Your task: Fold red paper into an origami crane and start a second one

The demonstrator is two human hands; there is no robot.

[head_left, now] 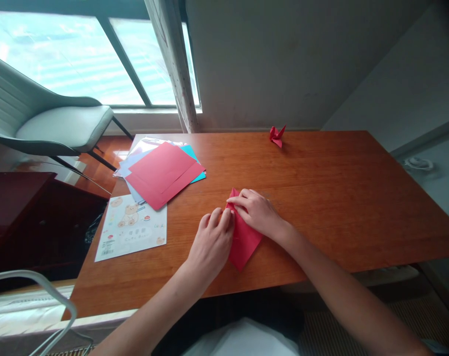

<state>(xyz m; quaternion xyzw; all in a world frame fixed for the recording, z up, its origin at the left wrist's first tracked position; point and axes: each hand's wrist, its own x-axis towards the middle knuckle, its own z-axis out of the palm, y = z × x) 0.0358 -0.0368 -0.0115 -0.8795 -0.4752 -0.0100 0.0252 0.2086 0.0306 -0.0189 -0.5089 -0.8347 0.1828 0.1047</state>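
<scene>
A folded piece of red origami paper (245, 243) lies on the wooden table in front of me, kite-like in outline, one narrow point facing away and a wider point facing me. Along its left edge, my left hand (212, 239) has its fingers curled and pressed onto the paper. My right hand (257, 211) reaches over the upper right part, thumb and fingers pinching at the paper near the far tip. Both hands are closed on the sheet and cover much of its upper half. Farther back stands a small folded red paper crane (277, 136).
On the table's left, red sheets (161, 173) overlap pale blue and turquoise ones (198, 178) and a clear plastic sleeve. Nearer me lies a white card with a printed bear (133, 225). A chair (64, 123) stands beyond the table's left side, by the window.
</scene>
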